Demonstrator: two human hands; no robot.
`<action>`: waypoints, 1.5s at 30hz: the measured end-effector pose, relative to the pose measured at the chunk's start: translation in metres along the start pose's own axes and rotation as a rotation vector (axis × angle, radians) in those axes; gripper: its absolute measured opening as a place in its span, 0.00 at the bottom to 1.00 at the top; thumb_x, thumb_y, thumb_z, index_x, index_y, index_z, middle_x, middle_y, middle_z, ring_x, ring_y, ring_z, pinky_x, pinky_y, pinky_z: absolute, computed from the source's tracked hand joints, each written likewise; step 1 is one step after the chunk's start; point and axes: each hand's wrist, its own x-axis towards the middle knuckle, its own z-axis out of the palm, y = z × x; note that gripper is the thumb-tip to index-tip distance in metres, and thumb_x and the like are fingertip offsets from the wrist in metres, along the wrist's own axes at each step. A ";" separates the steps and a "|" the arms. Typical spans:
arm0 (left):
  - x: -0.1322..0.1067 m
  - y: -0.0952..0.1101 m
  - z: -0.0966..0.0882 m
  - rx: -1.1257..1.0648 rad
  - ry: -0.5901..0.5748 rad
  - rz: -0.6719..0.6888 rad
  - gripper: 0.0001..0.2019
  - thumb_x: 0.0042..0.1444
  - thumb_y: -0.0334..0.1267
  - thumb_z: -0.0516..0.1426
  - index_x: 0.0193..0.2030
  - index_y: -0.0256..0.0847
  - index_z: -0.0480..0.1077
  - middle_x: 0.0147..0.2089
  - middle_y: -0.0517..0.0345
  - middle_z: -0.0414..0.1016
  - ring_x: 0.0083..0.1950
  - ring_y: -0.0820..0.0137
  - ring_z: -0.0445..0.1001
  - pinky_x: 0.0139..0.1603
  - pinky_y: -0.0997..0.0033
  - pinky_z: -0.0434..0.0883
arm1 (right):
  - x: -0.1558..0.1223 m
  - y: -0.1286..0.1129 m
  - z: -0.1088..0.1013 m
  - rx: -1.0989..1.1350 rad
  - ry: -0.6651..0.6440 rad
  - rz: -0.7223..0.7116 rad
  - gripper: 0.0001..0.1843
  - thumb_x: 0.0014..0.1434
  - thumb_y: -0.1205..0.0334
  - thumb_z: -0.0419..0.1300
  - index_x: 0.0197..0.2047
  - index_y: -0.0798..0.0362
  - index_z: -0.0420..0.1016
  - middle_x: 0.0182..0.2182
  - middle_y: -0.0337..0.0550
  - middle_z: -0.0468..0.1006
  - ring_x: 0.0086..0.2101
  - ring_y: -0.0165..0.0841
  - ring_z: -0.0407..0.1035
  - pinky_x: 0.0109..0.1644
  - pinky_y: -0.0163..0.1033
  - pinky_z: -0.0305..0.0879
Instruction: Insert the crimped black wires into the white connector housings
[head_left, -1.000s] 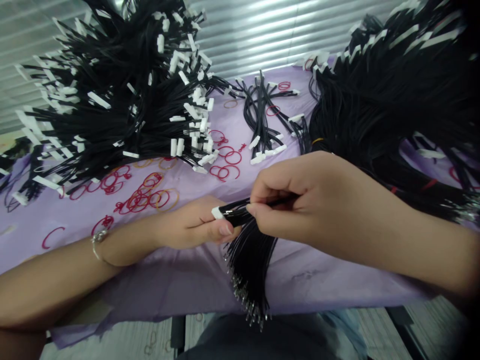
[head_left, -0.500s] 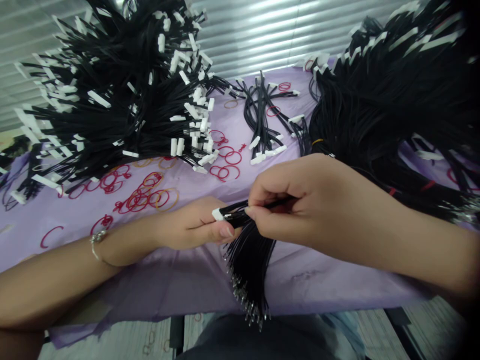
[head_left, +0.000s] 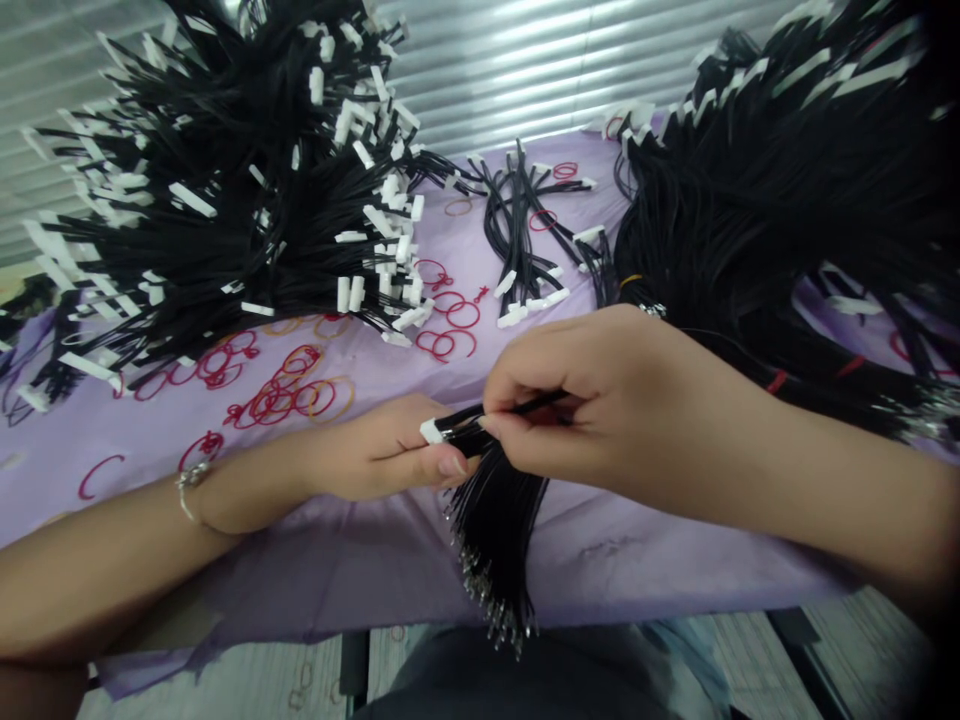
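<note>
My left hand lies on the purple sheet with its fingers closed around a small white connector and a bundle of black wires that hangs toward me, metal tips at the ends. My right hand sits just right of it, thumb and forefinger pinched on a single black wire leading into the connector. The two hands almost touch.
A big heap of black wires with white connectors fills the back left. Another dark heap covers the right. A smaller bunch lies between them. Red and orange rubber bands are scattered on the sheet. The table edge runs near me.
My right hand has slid slightly left along the wire toward the connector. The left hand has stayed put.
</note>
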 end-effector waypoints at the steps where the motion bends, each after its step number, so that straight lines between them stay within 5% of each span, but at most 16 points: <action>1: 0.000 0.000 0.000 0.009 -0.001 0.002 0.20 0.67 0.46 0.43 0.27 0.37 0.60 0.25 0.58 0.62 0.26 0.74 0.61 0.28 0.75 0.61 | 0.000 0.000 0.000 -0.005 0.001 -0.006 0.07 0.53 0.67 0.57 0.24 0.54 0.72 0.20 0.33 0.71 0.23 0.21 0.60 0.28 0.31 0.54; 17: 0.002 0.001 -0.001 0.023 -0.024 0.005 0.20 0.67 0.44 0.42 0.26 0.38 0.58 0.23 0.58 0.61 0.25 0.74 0.60 0.27 0.75 0.61 | 0.003 0.005 0.011 -0.022 -0.003 -0.046 0.08 0.55 0.67 0.56 0.27 0.56 0.74 0.24 0.35 0.73 0.27 0.22 0.62 0.33 0.30 0.55; 29: 0.001 -0.001 0.001 0.052 0.006 0.014 0.19 0.66 0.45 0.47 0.25 0.38 0.58 0.22 0.60 0.61 0.23 0.75 0.60 0.25 0.75 0.60 | 0.002 0.008 0.012 0.070 -0.029 -0.030 0.08 0.54 0.66 0.58 0.25 0.56 0.72 0.19 0.31 0.68 0.22 0.20 0.57 0.28 0.29 0.52; 45: 0.001 -0.004 -0.001 0.056 -0.019 0.034 0.17 0.66 0.42 0.46 0.27 0.37 0.62 0.24 0.57 0.66 0.25 0.74 0.65 0.27 0.75 0.63 | 0.003 -0.005 0.006 0.100 -0.101 0.204 0.08 0.53 0.63 0.59 0.26 0.55 0.75 0.19 0.32 0.69 0.21 0.20 0.58 0.25 0.30 0.52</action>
